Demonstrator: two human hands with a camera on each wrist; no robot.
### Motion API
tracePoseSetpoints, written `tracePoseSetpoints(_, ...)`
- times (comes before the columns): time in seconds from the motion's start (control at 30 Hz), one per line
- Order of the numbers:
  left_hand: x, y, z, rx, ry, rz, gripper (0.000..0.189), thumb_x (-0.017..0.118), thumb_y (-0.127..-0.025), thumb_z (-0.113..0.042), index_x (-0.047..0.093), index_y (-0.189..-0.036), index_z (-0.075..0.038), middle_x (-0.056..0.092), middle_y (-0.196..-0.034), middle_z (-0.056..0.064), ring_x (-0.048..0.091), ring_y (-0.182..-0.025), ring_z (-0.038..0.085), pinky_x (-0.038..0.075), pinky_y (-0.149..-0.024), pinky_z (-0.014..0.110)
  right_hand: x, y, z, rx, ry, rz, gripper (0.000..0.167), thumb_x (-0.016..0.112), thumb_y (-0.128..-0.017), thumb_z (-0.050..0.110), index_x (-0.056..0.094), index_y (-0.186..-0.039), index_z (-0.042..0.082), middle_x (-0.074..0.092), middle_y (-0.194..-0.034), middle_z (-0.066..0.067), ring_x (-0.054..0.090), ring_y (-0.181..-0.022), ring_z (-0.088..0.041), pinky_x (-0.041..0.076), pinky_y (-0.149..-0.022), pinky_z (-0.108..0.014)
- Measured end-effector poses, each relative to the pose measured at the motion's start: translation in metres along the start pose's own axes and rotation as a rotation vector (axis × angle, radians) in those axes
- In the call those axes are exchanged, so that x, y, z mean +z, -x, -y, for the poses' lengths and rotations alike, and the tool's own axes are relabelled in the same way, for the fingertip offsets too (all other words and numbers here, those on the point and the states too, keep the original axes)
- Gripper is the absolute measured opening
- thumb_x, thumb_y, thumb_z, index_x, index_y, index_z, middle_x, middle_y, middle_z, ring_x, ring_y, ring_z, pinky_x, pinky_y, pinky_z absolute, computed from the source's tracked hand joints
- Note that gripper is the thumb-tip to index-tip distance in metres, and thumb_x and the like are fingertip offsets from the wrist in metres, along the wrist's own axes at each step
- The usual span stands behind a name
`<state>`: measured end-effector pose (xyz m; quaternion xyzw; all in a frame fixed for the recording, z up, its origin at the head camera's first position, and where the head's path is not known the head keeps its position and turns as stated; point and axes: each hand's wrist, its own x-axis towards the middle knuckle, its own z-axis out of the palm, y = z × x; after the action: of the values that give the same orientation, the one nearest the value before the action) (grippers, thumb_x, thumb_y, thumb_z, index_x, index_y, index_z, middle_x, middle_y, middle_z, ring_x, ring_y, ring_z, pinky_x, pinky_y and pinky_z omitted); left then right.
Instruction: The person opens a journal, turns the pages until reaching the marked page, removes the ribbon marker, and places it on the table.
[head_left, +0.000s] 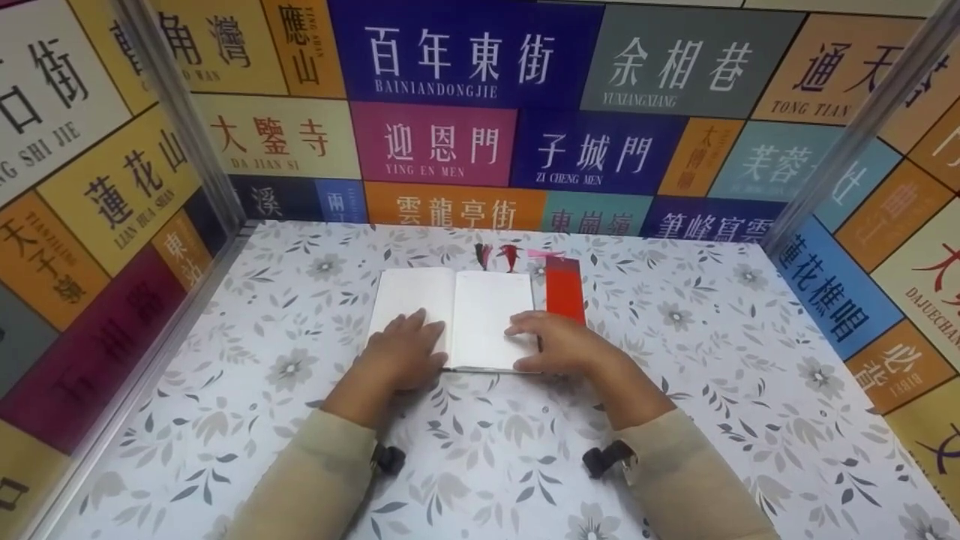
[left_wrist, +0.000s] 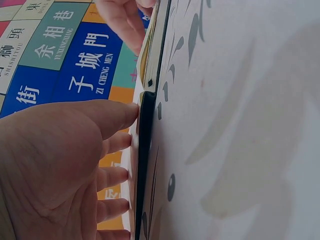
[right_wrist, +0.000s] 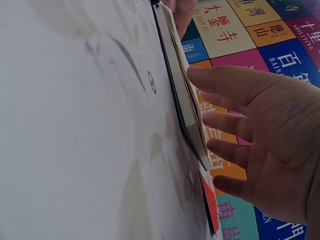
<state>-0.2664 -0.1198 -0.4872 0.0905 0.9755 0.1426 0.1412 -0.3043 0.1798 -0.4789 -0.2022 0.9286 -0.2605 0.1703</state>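
A notebook (head_left: pixel 486 319) lies spread on the table, its visible pages blank. My left hand (head_left: pixel 403 351) rests on the left page, fingers extended; the left wrist view shows its fingertips on the thin left side of the notebook (left_wrist: pixel 143 145). Over the right page's outer edge is my right hand (head_left: pixel 570 345), with fingers loosely bent. In the right wrist view, the right hand (right_wrist: pixel 280 135) has its fingers spread along the thick page block (right_wrist: pixel 182 95), and nothing is gripped. A red flat card or booklet (head_left: pixel 565 289) lies just right of the notebook, partly behind the right hand.
Beyond the notebook's top edge lie a dark tassel (head_left: pixel 484 256), a red tassel (head_left: pixel 510 258) and a pink ribbon (head_left: pixel 545 254). A leaf-patterned cloth (head_left: pixel 292 367) covers the table. Panels with coloured street-name signs (head_left: pixel 457 56) enclose the back and both sides.
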Motion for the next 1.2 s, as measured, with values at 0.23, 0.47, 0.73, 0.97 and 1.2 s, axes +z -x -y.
tracePoseSetpoints(0.23,0.003,0.0,0.002,0.008,0.004,-0.025,0.066,0.051,-0.108,-0.051,0.036,-0.169,-0.028,0.019,-0.182,0.007,0.016,-0.169,0.039,0.02,-0.135,0.065,-0.002,0.002,-0.006,0.007,0.007,0.041,0.053,0.093,-0.082,0.032,0.074,-0.13,0.046,0.053,-0.162,0.015,0.039,-0.16,-0.021,0.036,-0.131,-0.057)
tracePoseSetpoints(0.47,0.003,-0.002,0.003,0.009,0.004,-0.032,0.066,0.051,-0.108,-0.051,0.036,-0.168,-0.028,0.019,-0.182,0.007,0.016,-0.169,0.039,0.021,-0.134,0.066,-0.004,0.001,-0.008,0.012,0.003,0.054,0.045,0.092,-0.082,0.034,0.077,-0.122,0.048,0.051,-0.163,0.019,0.038,-0.161,-0.019,0.038,-0.13,-0.055)
tracePoseSetpoints(0.73,0.005,-0.002,0.003,0.005,-0.017,-0.022,0.067,0.05,-0.108,-0.052,0.035,-0.169,-0.028,0.019,-0.182,0.008,0.016,-0.168,0.039,0.021,-0.134,0.066,-0.007,0.004,-0.008,0.051,-0.03,0.069,0.035,0.089,-0.086,0.034,0.078,-0.114,0.052,0.051,-0.16,0.026,0.04,-0.16,-0.017,0.05,-0.122,-0.049)
tracePoseSetpoints(0.97,0.004,-0.002,0.003,0.007,-0.016,-0.016,0.067,0.05,-0.108,-0.051,0.035,-0.169,-0.028,0.018,-0.182,0.008,0.016,-0.168,0.04,0.021,-0.134,0.066,-0.01,0.005,-0.01,0.034,-0.049,0.072,0.013,0.081,-0.095,0.033,0.082,-0.1,0.045,0.058,-0.157,0.02,0.046,-0.155,-0.019,0.063,-0.104,-0.037)
tracePoseSetpoints(1.2,0.002,-0.001,0.001,0.008,-0.003,-0.022,0.067,0.05,-0.108,-0.052,0.036,-0.169,-0.028,0.02,-0.181,0.008,0.016,-0.168,0.04,0.021,-0.134,0.066,-0.012,0.003,-0.009,-0.015,-0.085,0.01,0.007,0.078,-0.098,0.029,0.081,-0.095,0.035,0.072,-0.131,0.008,0.066,-0.105,-0.021,0.063,-0.082,-0.034)
